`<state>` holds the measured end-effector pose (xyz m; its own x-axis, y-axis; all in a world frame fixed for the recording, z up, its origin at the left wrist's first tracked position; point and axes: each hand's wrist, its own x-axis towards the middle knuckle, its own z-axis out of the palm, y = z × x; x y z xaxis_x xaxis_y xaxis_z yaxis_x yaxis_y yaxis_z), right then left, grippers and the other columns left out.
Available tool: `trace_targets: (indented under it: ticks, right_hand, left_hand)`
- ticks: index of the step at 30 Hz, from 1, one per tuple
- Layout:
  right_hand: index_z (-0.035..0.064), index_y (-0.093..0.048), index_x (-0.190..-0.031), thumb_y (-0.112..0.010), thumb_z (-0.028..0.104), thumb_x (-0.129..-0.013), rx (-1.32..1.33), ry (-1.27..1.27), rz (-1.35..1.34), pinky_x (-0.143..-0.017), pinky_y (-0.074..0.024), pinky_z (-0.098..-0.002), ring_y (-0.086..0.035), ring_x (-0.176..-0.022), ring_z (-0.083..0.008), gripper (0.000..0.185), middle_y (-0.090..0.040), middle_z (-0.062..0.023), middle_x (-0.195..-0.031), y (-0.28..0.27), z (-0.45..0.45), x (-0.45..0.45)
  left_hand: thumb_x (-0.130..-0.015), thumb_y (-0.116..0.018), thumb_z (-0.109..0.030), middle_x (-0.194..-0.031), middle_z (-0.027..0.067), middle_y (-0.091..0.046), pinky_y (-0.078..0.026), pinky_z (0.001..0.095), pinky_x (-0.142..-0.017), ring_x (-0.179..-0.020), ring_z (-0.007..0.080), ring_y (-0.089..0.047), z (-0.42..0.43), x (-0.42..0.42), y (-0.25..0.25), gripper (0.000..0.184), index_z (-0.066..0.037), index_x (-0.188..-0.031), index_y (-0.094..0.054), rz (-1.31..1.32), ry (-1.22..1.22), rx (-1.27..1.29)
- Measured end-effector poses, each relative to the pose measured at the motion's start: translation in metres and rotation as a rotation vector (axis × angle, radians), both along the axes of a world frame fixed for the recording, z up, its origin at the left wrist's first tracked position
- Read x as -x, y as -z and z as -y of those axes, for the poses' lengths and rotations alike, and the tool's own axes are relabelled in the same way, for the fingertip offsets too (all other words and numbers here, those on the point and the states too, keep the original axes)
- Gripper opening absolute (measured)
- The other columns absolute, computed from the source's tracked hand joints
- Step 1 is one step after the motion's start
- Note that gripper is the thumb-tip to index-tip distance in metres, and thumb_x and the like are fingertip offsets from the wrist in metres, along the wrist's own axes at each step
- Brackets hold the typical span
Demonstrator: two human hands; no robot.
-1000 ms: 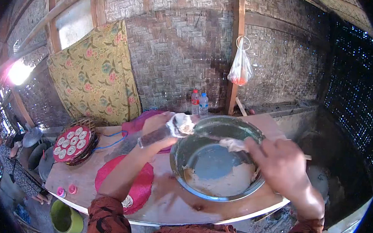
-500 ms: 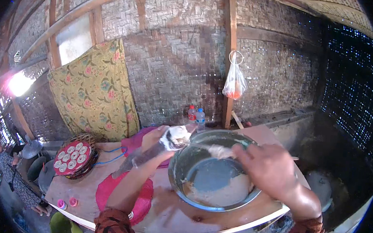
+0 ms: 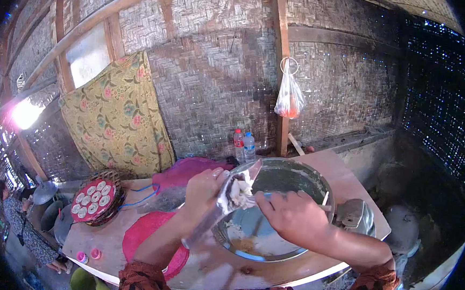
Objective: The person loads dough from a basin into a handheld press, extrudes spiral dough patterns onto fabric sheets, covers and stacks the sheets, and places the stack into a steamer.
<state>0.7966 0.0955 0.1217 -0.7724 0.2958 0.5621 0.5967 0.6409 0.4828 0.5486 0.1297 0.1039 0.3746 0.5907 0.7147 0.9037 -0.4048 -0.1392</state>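
Desk carries our basin, and a pink mat lies left of it. Over the basin's left rim, our left hand grips a clear bag, its mouth tilted up. Our right hand holds a utensil at that mouth, the tip hard to make out. Pale dough sits at the opening.

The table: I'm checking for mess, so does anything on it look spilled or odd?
No obvious spill. A dark spot stands out on the table in front of the basin; I can't tell whether it's a stain or wood knot.
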Motion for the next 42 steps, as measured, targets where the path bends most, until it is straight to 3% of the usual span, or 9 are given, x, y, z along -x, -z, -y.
trace_targets:
  ticks: [4,9,15,17,25,32,37,39,42]
  right_hand:
    - [0.0089,-0.057,-0.103,-0.056,0.014,-0.070,0.014,0.074,-0.128,-0.045,-0.0431,-0.0257,-0.054,-0.053,-0.0142,0.033,-0.048,-0.0007,-0.065,-0.013,0.011,-0.036]
    - [0.0116,-0.057,-0.103,-0.055,0.014,-0.071,-0.046,0.123,-0.206,-0.045,-0.0427,-0.0262,-0.054,-0.054,-0.0140,0.032,-0.046,-0.0008,-0.063,-0.015,0.002,-0.030]
    - [0.0091,-0.058,-0.095,-0.055,0.016,-0.073,-0.065,-0.028,-0.059,-0.048,-0.0426,-0.0265,-0.057,-0.057,-0.0144,0.024,-0.050,-0.0001,-0.064,-0.034,0.002,-0.017]
    - [0.0085,-0.057,-0.092,-0.055,0.016,-0.074,-0.071,-0.059,-0.045,-0.047,-0.0423,-0.0270,-0.056,-0.056,-0.0146,0.020,-0.051,0.0000,-0.063,-0.020,-0.001,-0.011]
    - [0.0118,-0.059,-0.110,-0.059,0.002,-0.068,0.136,0.052,-0.332,-0.048,-0.0460,-0.0307,-0.056,-0.054,-0.0178,0.043,-0.052,-0.0041,-0.068,-0.018,0.016,-0.051]
    - [0.0116,-0.040,-0.134,-0.049,-0.009,-0.077,0.619,-0.339,-0.915,-0.068,-0.0498,-0.0450,-0.059,-0.077,-0.0398,0.061,-0.058,-0.0208,-0.093,0.065,-0.009,0.036]
    - [0.0086,-0.047,-0.129,-0.047,-0.001,-0.087,0.893,-0.446,-1.045,-0.061,-0.0468,-0.0295,-0.052,-0.060,-0.0164,0.043,-0.060,-0.0132,-0.077,0.066,-0.007,-0.001]
    - [0.0059,-0.049,-0.126,-0.048,-0.004,-0.084,1.009,-0.303,-1.006,-0.071,-0.0503,-0.0348,-0.064,-0.086,-0.0348,0.043,-0.063,-0.0229,-0.096,0.065,-0.016,0.000]
    - [0.0052,-0.047,-0.129,-0.048,0.001,-0.088,0.893,-0.448,-1.014,-0.056,-0.0450,-0.0267,-0.049,-0.058,-0.0116,0.041,-0.058,-0.0085,-0.069,0.083,-0.020,0.014]
  left_hand:
    - [-0.077,-0.061,-0.031,-0.085,0.0090,-0.064,-0.050,0.0335,-0.069,-0.079,0.0258,-0.062,-0.028,0.027,0.001,0.025,-0.010,-0.092,-0.062,0.557,-0.014,0.316]
    - [-0.080,-0.062,-0.020,-0.084,0.0047,-0.066,-0.050,0.0326,-0.074,-0.080,0.0211,-0.063,-0.012,0.021,-0.015,0.018,-0.010,-0.094,-0.064,-0.110,-0.175,-0.196]
    - [-0.087,-0.051,-0.033,-0.097,0.0128,-0.060,-0.047,0.0351,-0.083,-0.090,0.0233,-0.060,-0.011,-0.001,0.009,0.036,-0.005,-0.111,-0.055,1.059,0.696,0.699]
    - [-0.069,-0.068,-0.030,-0.079,0.0103,-0.058,-0.048,0.0370,-0.061,-0.072,0.0304,-0.060,0.004,-0.016,-0.005,0.031,-0.008,-0.088,-0.061,0.085,0.129,-0.006]
    - [-0.088,-0.040,-0.023,-0.115,0.0234,-0.052,-0.035,0.0483,-0.100,-0.110,0.0346,-0.049,-0.002,0.011,-0.030,0.036,0.005,-0.109,-0.051,0.184,-0.213,0.475]
    - [-0.079,-0.057,-0.039,-0.089,0.0068,-0.066,-0.050,0.0352,-0.077,-0.084,0.0243,-0.062,-0.005,-0.038,-0.025,0.030,-0.015,-0.096,-0.063,0.197,-0.246,0.061]
    - [-0.073,-0.063,-0.042,-0.087,0.0062,-0.066,-0.051,0.0365,-0.072,-0.083,0.0261,-0.063,-0.007,-0.022,-0.026,0.033,-0.015,-0.092,-0.064,0.218,-0.380,0.029]
    - [-0.072,-0.064,-0.042,-0.087,0.0063,-0.065,-0.051,0.0371,-0.071,-0.083,0.0266,-0.063,-0.011,-0.017,-0.019,0.034,-0.014,-0.091,-0.064,0.218,-0.400,0.014]
    - [-0.065,-0.070,-0.039,-0.086,0.0100,-0.064,-0.050,0.0377,-0.069,-0.081,0.0280,-0.063,-0.015,-0.018,-0.023,0.038,-0.012,-0.090,-0.062,0.216,-0.291,-0.024]
